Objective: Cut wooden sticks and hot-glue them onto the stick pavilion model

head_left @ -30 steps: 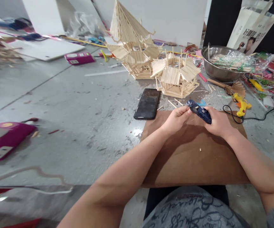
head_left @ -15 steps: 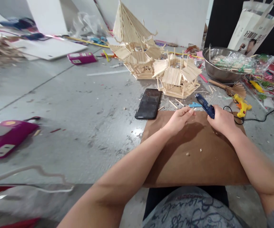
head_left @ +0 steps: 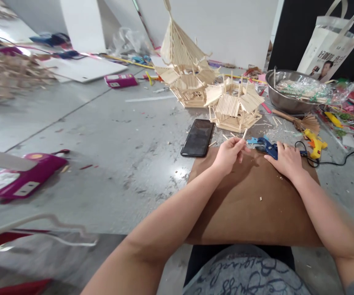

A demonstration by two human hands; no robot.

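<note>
My left hand [head_left: 230,155] pinches a short wooden stick [head_left: 245,134], which points up from the fingertips. My right hand [head_left: 289,159] lies over the blue-handled cutter [head_left: 268,148], fingers stretched out and thumb apart. The cutter rests flat at the far edge of the brown board [head_left: 250,217], its jaws toward the left. Just behind my hands stands a small stick-built pavilion [head_left: 235,107], with a taller stick tower [head_left: 186,61] with a pointed roof behind it. A few stick offcuts [head_left: 232,135] lie near my left hand.
A black phone [head_left: 197,138] lies left of the board. On the right are a yellow glue gun [head_left: 315,143] with its cord, a brown brush-like fan [head_left: 306,123] and a metal bowl [head_left: 283,98] of packaged sticks. Purple power strips [head_left: 41,172] sit at left.
My right hand has lowered the cutter onto the board and loosened its fingers. My left hand has turned, so the stick now points upward. The camera view has shifted slightly left.
</note>
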